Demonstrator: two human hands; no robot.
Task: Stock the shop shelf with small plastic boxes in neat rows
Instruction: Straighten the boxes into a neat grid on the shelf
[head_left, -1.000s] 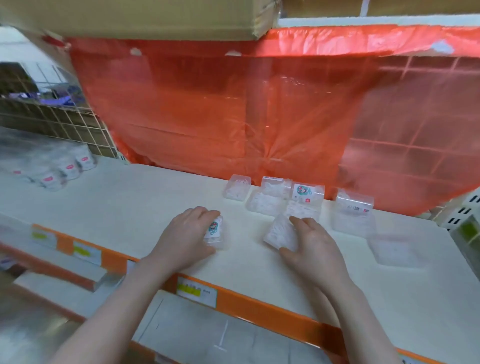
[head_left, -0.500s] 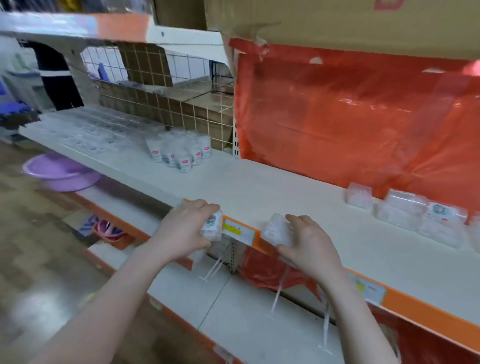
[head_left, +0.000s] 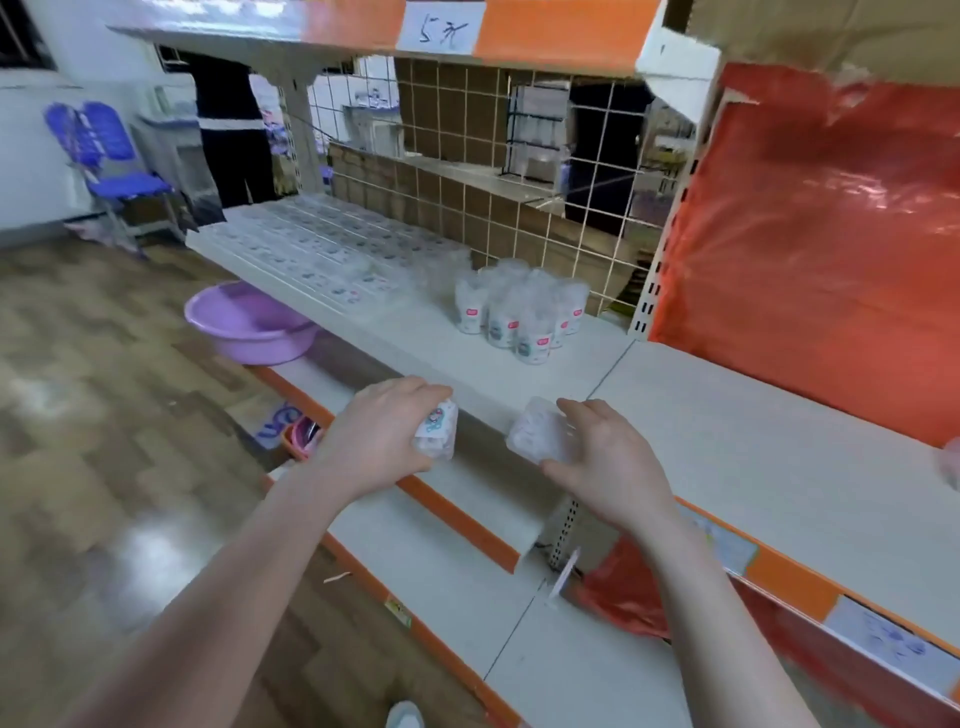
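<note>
- Hands are held out in front of the long white shop shelf with an orange front edge (head_left: 717, 436), one small box in each.
- A small clear plastic box with a cartoon sticker (head_left: 435, 427) is gripped by the left hand (head_left: 379, 441); the fingers are curled over its top and the thumb is tucked under it.
- This box is held just in front of the white shelf's front edge, not resting on it.
- A small clear plastic box filled with white bits (head_left: 535, 432) is gripped by the right hand (head_left: 608, 457); the fingers are bent round its right side and the thumb is pressed under it.
- This second box is held over the white shelf's front edge, near the seam between two shelf boards.
- A bunch of clear round tubs with red labels (head_left: 524, 312) is stood further back on the white shelf.
- Rows of flat clear packs (head_left: 322, 244) are laid out on the far left part of the white shelf, but they are blurry.
- A round purple plastic basin (head_left: 249, 322) is seen below the white shelf's left end.
- A crinkly red plastic sheet (head_left: 810, 249) is hung behind the white shelf on the right.
</note>
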